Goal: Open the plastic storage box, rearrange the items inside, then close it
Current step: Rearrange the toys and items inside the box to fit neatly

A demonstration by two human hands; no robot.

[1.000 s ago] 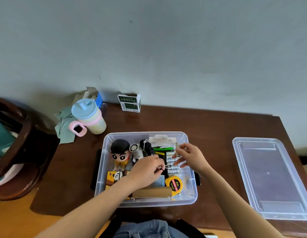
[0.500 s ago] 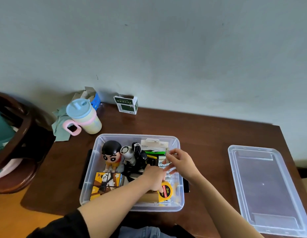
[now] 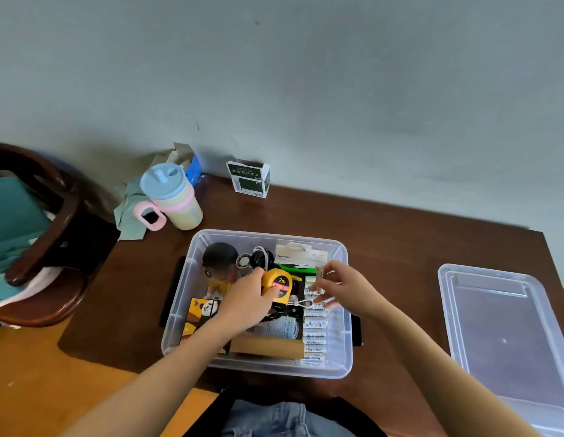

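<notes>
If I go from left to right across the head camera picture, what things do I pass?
Wooden chair → sippy cup → green-and-white carton → yellow tape measure, gripped by the left hand → right hand → clear lid.

tape measure (image 3: 278, 287): lifted from box front | left hand (image 3: 246, 302): now gripping it, raised

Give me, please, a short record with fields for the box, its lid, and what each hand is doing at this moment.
box: clear storage box open on the table, full of small items
lid: lid lies flat on the table, right of the box
left hand: left hand grips the yellow tape measure inside the box
right hand: right hand pinches a small clip-like piece; what it is, unclear
</notes>
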